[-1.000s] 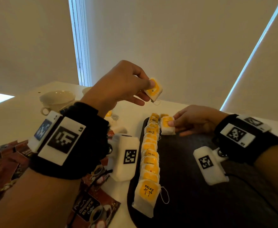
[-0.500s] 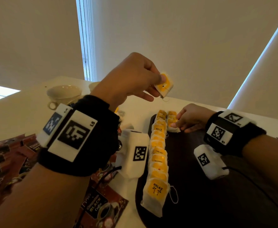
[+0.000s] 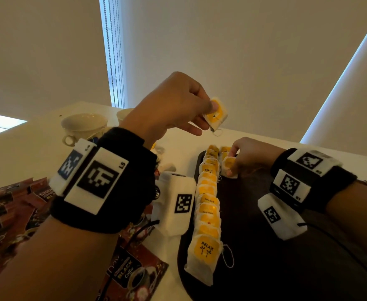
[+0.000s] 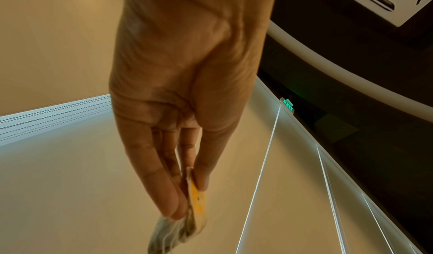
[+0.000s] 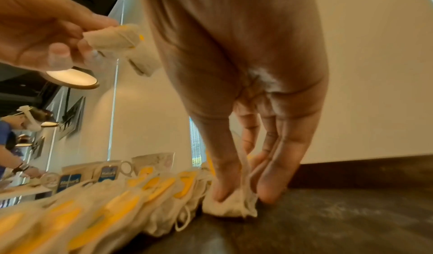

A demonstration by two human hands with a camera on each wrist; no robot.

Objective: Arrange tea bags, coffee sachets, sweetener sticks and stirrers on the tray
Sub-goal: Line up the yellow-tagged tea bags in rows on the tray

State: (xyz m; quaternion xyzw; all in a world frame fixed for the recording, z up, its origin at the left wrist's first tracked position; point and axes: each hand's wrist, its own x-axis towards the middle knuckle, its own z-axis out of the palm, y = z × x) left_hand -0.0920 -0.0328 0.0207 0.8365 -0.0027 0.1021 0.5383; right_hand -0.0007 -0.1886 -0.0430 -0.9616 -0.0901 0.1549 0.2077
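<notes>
A dark tray (image 3: 276, 268) lies on the white table with a long row of white tea bags with yellow labels (image 3: 207, 213) along its left edge. My left hand (image 3: 174, 109) is raised above the tray's far end and pinches one tea bag (image 3: 216, 114) (image 4: 196, 202) between thumb and fingers. My right hand (image 3: 245, 157) is down at the far end of the tray, where its thumb and fingers pinch another tea bag (image 3: 229, 168) (image 5: 232, 205) that lies beside the row.
Brown coffee sachets (image 3: 9, 213) are piled on the table left of the tray, one with "Black Coffee" print (image 3: 132, 276) near the front. White cups (image 3: 83, 127) stand at the back left. Another person (image 5: 14, 143) is far off in the right wrist view.
My left hand has risen slightly with its tea bag. My right hand has pushed its tea bag a little further toward the tray's far end.
</notes>
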